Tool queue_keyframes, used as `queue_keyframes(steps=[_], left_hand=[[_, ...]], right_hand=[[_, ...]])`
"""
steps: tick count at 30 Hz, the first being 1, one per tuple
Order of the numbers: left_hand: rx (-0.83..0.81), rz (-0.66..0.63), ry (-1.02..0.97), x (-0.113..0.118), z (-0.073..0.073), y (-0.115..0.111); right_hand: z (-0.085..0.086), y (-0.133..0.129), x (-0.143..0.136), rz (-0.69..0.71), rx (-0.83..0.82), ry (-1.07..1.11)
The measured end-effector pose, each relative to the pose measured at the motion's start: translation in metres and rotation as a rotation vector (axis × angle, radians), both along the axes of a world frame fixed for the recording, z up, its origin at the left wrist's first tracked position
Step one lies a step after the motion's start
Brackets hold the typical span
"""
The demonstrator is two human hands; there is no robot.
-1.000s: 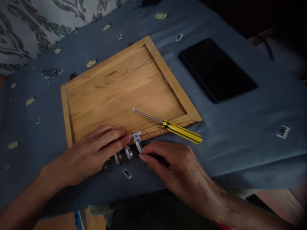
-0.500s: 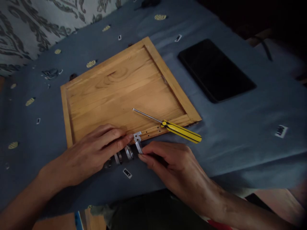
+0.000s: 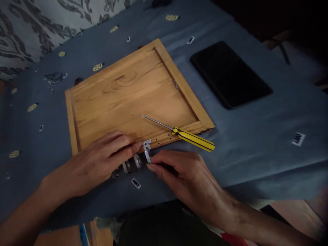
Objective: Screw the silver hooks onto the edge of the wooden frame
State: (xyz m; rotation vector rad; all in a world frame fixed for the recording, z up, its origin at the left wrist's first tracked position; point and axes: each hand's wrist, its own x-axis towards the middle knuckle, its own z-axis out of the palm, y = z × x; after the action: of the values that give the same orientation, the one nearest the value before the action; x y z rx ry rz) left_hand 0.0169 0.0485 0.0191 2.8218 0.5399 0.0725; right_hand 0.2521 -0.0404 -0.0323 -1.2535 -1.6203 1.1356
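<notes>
A framed wooden panel (image 3: pixel 128 92) lies on the blue cloth. At its near edge, my right hand (image 3: pixel 179 171) pinches the curved end of a small metal bracket (image 3: pixel 147 147) between thumb and forefinger. The bracket's flat plate rests on the frame beside small dark holes. My left hand (image 3: pixel 102 159) lies over the near rail, its fingers together and a fingertip touching the plate; whether it grips anything is hidden. More curved metal pieces (image 3: pixel 137 161) stick out below its fingers. A yellow-handled screwdriver (image 3: pixel 196 139) lies across the near right part of the panel, its shaft pointing left.
A black tablet-like slab (image 3: pixel 230 75) lies to the right of the panel on the printed cloth (image 3: pixel 246 143). Small clear and dark items (image 3: pixel 55 78) sit at the left. A patterned fabric (image 3: pixel 43 27) borders the far left.
</notes>
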Motion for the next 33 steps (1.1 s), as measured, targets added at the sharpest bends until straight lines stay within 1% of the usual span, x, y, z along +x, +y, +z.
queue_keyframes(steps=[3, 6, 10, 16, 21, 26, 29, 31, 33], left_hand=[[-0.01, -0.002, 0.003, 0.0, 0.0, 0.0], [0.015, -0.018, -0.014, 0.001, 0.0, 0.0], [0.039, -0.039, 0.01, 0.003, 0.001, 0.001], [0.048, -0.056, 0.042, 0.004, 0.0, 0.002], [0.021, -0.019, 0.036, 0.003, 0.0, 0.001], [0.037, -0.049, 0.052, 0.007, 0.002, 0.001], [0.056, -0.035, 0.024, 0.008, 0.002, 0.002], [0.056, -0.049, 0.037, 0.009, 0.002, 0.003], [0.062, -0.072, 0.044, 0.01, 0.003, 0.004]], right_hand=[[0.0, 0.0, 0.0, 0.009, -0.009, -0.005], [0.001, 0.0, 0.0, 0.008, -0.011, -0.005], [0.0, 0.0, 0.0, 0.005, -0.007, -0.008], [-0.003, 0.001, -0.001, -0.017, 0.045, -0.027], [-0.001, 0.003, -0.001, -0.016, 0.047, -0.059], [0.0, -0.002, 0.001, -0.049, 0.086, -0.067], [0.0, -0.005, 0.005, -0.097, 0.224, -0.21], [-0.001, -0.005, 0.008, -0.103, 0.347, -0.374], [-0.002, -0.005, 0.01, -0.082, 0.419, -0.537]])
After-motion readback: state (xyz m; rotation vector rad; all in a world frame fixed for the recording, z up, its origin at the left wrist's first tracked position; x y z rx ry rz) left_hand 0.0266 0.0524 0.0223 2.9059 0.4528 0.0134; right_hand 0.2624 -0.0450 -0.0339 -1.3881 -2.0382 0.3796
